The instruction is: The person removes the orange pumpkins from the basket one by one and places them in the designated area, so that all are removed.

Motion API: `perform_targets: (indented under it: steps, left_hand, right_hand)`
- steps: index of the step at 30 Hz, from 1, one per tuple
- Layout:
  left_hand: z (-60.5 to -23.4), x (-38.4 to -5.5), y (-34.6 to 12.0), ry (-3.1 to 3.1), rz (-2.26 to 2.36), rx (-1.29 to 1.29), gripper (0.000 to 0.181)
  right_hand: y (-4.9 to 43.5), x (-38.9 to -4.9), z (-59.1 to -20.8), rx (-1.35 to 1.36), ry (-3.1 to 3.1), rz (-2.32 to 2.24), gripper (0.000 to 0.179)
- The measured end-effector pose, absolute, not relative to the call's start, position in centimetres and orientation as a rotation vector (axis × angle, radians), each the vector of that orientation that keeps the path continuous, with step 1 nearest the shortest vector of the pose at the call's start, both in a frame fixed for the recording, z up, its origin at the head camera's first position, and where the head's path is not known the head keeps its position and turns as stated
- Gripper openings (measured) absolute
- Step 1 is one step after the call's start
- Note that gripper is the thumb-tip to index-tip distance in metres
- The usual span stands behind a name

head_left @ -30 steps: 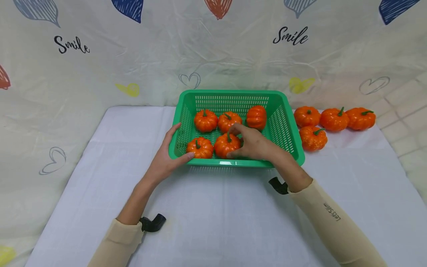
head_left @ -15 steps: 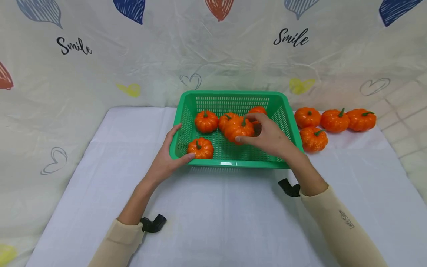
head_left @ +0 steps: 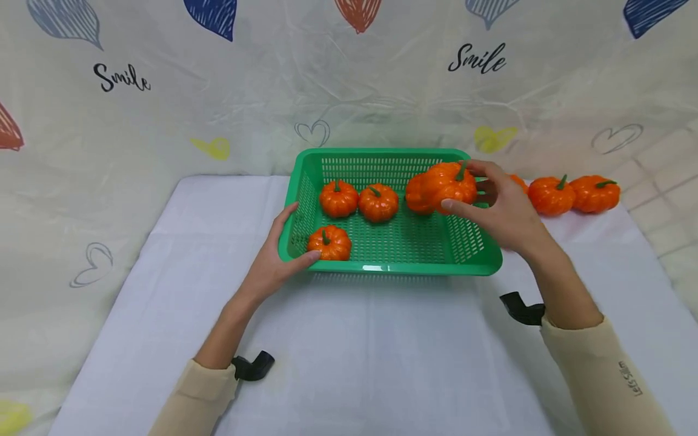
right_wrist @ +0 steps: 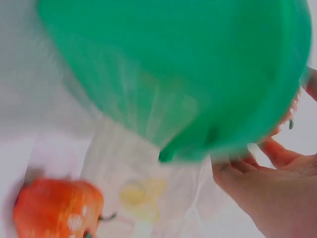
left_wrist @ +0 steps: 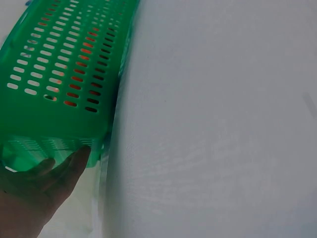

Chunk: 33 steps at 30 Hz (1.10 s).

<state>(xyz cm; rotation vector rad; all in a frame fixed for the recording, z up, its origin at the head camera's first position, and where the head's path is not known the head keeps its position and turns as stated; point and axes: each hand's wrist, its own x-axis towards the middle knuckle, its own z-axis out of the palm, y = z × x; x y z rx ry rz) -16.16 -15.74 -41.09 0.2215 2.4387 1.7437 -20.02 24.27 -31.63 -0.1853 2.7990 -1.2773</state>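
Note:
A green plastic basket (head_left: pixel 371 268) stands on the white-covered table with several small orange pumpkins inside. My left hand (head_left: pixel 276 254) holds its near-left corner, thumb over the front rim and fingers along the left side. In the left wrist view, those fingers lie against the slotted outer wall. Over the basket's right end, my right hand (head_left: pixel 504 209) grips a pumpkin (head_left: pixel 449 186) by its side between thumb and fingers, green stem up. It partly covers another pumpkin (head_left: pixel 415 194) in the basket. The right wrist view shows the held pumpkin mostly hidden behind the green rim.
To the right of the basket, a pumpkin (head_left: pixel 552 195) and another pumpkin (head_left: pixel 594 194) sit on the table, with more partly or wholly hidden behind my right hand. A pale printed sheet (head_left: pixel 382 79) hangs behind the table (head_left: pixel 371 351).
My right hand has lifted a pumpkin from the front middle of the basket and carried it right and back to the right rim. The left hand has stayed at the corner.

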Motion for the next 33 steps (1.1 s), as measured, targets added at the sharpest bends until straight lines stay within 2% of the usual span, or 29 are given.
perform_targets:
  steps: [16,33]
  left_hand:
    - [-41.0,-16.1,-15.7,2.444,1.746,0.228,0.090]
    - [-41.1,-16.2,-15.6,2.444,1.755,0.228,0.090]
  right_hand:
    - [34.0,-18.2,-32.6,0.238,2.991,-1.414,0.072]
    - [39.1,-16.5,-35.8,0.653,2.932,-1.181,0.082]
